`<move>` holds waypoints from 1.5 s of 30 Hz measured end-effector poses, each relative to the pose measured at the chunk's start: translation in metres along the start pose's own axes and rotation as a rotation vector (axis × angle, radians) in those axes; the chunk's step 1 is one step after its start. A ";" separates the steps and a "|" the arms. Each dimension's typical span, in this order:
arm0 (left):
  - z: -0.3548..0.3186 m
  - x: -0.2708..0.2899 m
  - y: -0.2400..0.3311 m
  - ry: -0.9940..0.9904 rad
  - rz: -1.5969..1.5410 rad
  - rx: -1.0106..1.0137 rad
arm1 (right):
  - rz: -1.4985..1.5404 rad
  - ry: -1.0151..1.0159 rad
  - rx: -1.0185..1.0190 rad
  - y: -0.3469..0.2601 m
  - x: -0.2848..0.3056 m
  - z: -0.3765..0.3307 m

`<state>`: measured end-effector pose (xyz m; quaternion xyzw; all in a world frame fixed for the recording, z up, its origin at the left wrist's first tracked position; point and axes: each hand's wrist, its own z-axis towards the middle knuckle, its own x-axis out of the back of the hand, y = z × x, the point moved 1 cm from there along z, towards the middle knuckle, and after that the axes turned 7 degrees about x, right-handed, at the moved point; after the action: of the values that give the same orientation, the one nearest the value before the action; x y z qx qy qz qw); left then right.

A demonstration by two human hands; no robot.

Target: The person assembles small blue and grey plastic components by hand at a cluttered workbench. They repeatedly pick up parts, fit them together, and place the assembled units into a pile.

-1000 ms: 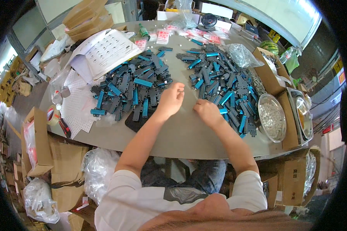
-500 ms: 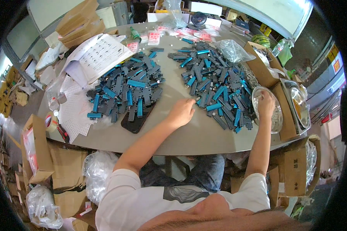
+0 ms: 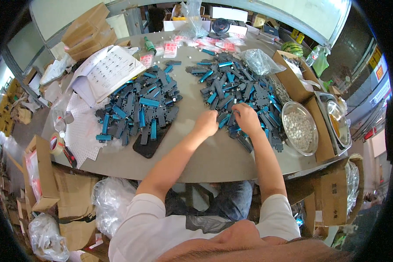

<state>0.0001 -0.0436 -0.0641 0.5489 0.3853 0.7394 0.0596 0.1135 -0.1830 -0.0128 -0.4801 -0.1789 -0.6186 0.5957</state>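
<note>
While both hands (image 3: 226,121) touch, parts pile (image 3: 242,89) lies underneath

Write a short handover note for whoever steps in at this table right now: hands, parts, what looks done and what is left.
Left hand: curled at the near edge of the right pile of dark grey and blue parts; whether it grips a part cannot be told.
Right hand: resting on the same pile, fingers down among the parts.
Left pile of parts: on the grey table, beside the printed sheets, untouched.
Steel bowl of small white pieces: right of the right hand.
Done or left: cannot be judged; both piles are large.
</note>
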 end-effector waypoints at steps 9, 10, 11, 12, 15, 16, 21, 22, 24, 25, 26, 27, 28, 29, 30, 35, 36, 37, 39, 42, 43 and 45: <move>0.000 0.042 -0.045 -0.236 -1.402 0.340 | 0.007 0.005 0.097 0.002 -0.041 0.060; 0.000 0.038 -0.051 -0.145 -1.428 0.364 | -0.015 0.004 0.161 0.000 -0.051 0.068; 0.004 0.034 -0.055 -0.057 -1.448 0.377 | -0.041 0.013 0.227 -0.004 -0.057 0.080; 0.008 0.030 -0.058 0.033 -1.466 0.389 | -0.060 0.001 0.237 -0.007 -0.064 0.091; 0.014 0.013 -0.059 0.148 -1.378 0.207 | -0.112 0.022 0.260 -0.004 -0.079 0.127; 0.013 0.011 -0.055 0.185 -1.287 0.102 | -0.154 -0.006 0.213 0.002 -0.085 0.140; 0.014 0.015 -0.041 0.324 -0.811 0.151 | -0.280 -0.177 0.027 0.031 -0.116 0.213; 0.013 0.015 -0.043 0.324 -0.763 0.143 | -0.298 -0.205 -0.027 0.028 -0.123 0.227; 0.012 0.013 -0.042 0.320 -0.847 0.129 | -0.363 -0.362 -0.147 0.033 -0.132 0.259; 0.013 0.012 -0.043 0.320 -0.887 0.124 | -0.374 -0.433 -0.149 0.029 -0.136 0.269; 0.012 0.013 -0.044 0.330 -0.918 0.140 | -0.377 -0.510 -0.149 0.019 -0.141 0.272; 0.012 0.013 -0.043 0.340 -0.949 0.155 | -0.380 -0.587 -0.149 0.010 -0.144 0.277; 0.010 0.012 -0.041 0.331 -0.989 0.174 | -0.410 -0.801 -0.119 0.009 -0.145 0.277; 0.009 0.012 -0.039 0.327 -1.000 0.170 | -0.381 -0.799 -0.095 0.020 -0.152 0.277; 0.009 0.013 -0.038 0.321 -1.011 0.166 | -0.353 -0.797 -0.073 0.037 -0.161 0.274; 0.007 0.022 -0.041 0.241 -0.907 0.232 | -0.353 -1.133 0.166 0.043 -0.140 0.252; 0.008 0.021 -0.040 0.251 -0.915 0.239 | -0.354 -1.247 0.263 0.045 -0.135 0.249; 0.009 0.021 -0.039 0.265 -0.921 0.240 | -0.356 -1.354 0.364 0.040 -0.121 0.249; 0.010 0.015 -0.045 0.305 -0.860 0.233 | -0.113 -1.398 0.271 0.030 -0.106 0.263; 0.014 0.004 -0.055 0.328 -0.702 0.224 | 0.417 -1.297 -0.153 0.066 -0.109 0.315; 0.013 0.008 -0.054 0.307 -0.665 0.240 | 0.464 -1.056 -0.262 0.080 -0.115 0.331; 0.010 0.018 -0.041 0.243 -0.650 0.253 | 0.074 -0.731 -0.149 0.147 -0.143 0.351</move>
<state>-0.0119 -0.0009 -0.0753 0.3091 0.6323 0.6880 0.1771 0.3559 0.1426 -0.0128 -0.7173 -0.3169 -0.3958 0.4779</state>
